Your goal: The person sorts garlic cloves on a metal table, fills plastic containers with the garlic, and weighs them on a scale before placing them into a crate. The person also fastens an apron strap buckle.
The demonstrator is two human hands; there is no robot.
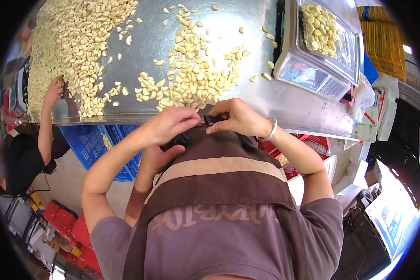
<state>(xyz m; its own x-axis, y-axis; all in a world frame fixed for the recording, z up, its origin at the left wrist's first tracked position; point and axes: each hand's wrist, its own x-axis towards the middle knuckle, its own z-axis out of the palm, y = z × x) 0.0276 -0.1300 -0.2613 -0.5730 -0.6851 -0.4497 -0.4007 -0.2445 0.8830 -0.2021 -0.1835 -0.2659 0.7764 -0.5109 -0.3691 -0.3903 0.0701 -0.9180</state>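
My right hand, with a silver bracelet on the wrist, is closed on a small black object at the table edge, in front of my brown apron. My left hand is just left of it, fingers bent together; what they hold, if anything, is hidden. Under my left forearm shows another hand, thumb apart, beside the apron; I cannot tell whose it is. Peeled garlic cloves lie loose on the metal table just beyond my hands.
A scale with a clear tray of cloves stands at the right. A large clove heap covers the left, where another person's hand touches it. Blue crates and red crates sit below the table. Yellow crates stand far right.
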